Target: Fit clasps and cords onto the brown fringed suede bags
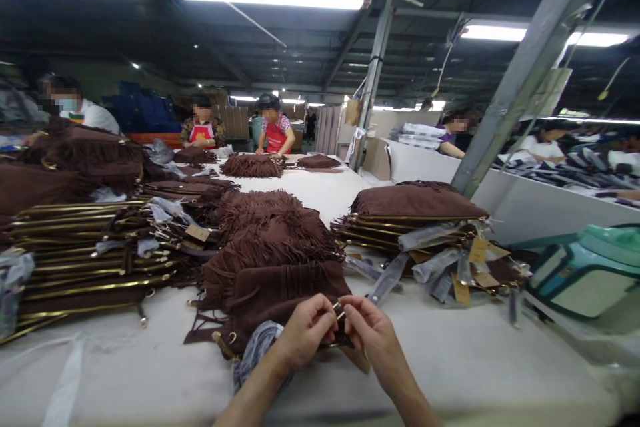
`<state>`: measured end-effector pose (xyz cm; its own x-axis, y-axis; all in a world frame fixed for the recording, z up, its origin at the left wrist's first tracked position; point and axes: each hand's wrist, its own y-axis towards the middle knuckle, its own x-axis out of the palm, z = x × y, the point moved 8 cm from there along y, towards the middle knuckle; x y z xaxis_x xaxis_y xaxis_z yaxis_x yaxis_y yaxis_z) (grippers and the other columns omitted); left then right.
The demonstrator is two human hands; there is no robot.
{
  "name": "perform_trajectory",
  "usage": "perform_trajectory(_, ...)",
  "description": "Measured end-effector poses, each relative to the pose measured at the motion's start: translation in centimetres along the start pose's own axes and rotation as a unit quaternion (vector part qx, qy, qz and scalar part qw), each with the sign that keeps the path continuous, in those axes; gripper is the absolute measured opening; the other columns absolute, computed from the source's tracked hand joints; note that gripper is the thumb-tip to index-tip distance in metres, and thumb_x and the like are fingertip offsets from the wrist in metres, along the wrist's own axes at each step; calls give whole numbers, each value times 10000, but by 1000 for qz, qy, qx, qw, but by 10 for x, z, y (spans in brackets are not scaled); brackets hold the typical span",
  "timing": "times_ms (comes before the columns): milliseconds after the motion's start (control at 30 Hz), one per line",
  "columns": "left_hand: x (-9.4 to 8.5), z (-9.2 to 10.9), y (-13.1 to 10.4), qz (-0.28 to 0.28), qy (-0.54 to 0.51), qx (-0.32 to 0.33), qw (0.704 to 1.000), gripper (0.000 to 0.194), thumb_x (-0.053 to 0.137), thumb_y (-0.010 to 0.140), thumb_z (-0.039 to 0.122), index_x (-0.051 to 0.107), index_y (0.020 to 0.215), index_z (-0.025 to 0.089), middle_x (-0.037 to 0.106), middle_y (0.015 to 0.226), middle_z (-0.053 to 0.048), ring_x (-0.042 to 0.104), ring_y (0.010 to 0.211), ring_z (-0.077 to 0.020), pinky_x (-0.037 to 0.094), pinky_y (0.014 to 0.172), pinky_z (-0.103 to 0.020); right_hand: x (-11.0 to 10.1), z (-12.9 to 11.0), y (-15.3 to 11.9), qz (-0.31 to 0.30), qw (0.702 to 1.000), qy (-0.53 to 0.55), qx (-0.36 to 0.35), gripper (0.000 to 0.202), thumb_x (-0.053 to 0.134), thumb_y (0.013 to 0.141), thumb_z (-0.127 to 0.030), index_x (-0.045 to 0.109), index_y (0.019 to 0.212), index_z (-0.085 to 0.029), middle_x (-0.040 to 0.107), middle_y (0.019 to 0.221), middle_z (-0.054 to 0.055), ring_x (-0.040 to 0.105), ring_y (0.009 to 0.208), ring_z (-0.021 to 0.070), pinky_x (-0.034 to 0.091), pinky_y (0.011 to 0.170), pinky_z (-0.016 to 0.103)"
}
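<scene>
Single head cam, looking forward and down along the long white bench; near edge close, far end distant.

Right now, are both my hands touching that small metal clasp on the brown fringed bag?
Touching. The head view shows the left hand and right hand pinching the metal clasp between their fingertips, over the brown fringed bag.

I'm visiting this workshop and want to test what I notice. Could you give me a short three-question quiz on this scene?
1. True or false: both hands, left hand and right hand, pinch a small metal fitting at the brown fringed bag.
2. Which side of that bag holds the stack of bags with gold trim: A) left, B) right?
3. What colour is the table?

Key: 1 true; 2 A; 3 white.
</scene>
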<state>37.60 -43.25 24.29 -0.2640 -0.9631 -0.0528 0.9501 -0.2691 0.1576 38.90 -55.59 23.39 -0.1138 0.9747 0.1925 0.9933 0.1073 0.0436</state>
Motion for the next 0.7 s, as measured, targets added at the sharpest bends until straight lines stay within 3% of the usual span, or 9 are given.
perform_trajectory(133,1,1,0,-9,7,-1,1000,223,520,842,371,483,758,168,544,644,10,514,544,-99,414,533,-211,12,4,0,-4,999,32,-29,455,813,625,-572,677,774,-164,507,474,-71,414,404,62,317,384,179)
perform_trajectory(267,-4,1,0,6,3,5,1000,244,481,873,402,491,800,169,578,625,4,452,463,-83,344,450,-191,13,6,1,-1,995,99,-19,416,807,666,-549,652,740,-170,613,541,-47,414,343,22,284,330,130)
perform_trajectory(400,-9,-3,0,34,-13,5,999,198,464,869,364,481,785,186,512,551,53,371,398,-72,276,416,-190,1,11,-2,21,994,95,46,470,894,535,-512,694,777,-163,710,661,5,636,524,90,521,488,157)
perform_trajectory(467,-8,-4,1,36,6,7,999,159,480,848,318,484,756,188,455,536,73,364,422,-76,289,444,-194,-2,10,-3,17,996,63,60,506,909,488,-513,716,786,-152,730,696,31,688,614,135,579,576,206)
perform_trajectory(700,-8,3,1,37,131,49,989,116,456,821,206,534,742,171,535,693,7,466,661,-132,358,620,-236,-2,13,-4,-6,1000,15,21,439,852,590,-539,698,753,-163,697,593,8,587,445,85,478,425,159)
